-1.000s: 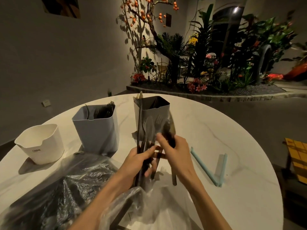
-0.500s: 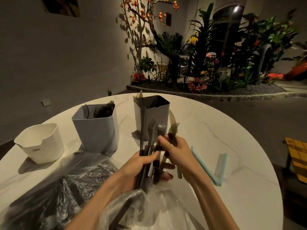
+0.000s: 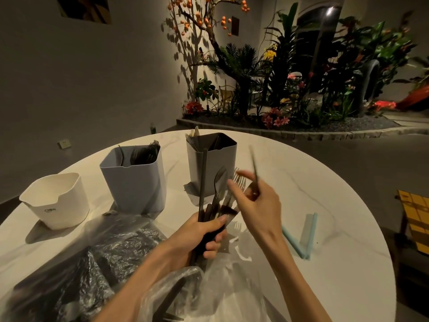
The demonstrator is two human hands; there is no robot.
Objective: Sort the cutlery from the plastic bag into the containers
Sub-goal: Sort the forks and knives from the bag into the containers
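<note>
Since half a second ago the right hand (image 3: 257, 201) had pulled one knife (image 3: 254, 169) free, pinched tight, while the left hand (image 3: 199, 238) stayed clamped on the cutlery bundle (image 3: 216, 201), so best to lift clear before dropping it in the grey container (image 3: 212, 163).

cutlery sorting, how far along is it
Partly done. The blue bin and grey bin already hold cutlery; what the white bin holds can't be seen. The left hand grips a bundle; the right hand pinches one blurred piece. More remains in the bag.

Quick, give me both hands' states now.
Left hand: grips a bundle of cutlery.
Right hand: pinches one blurred utensil, other fingers spread.
</note>
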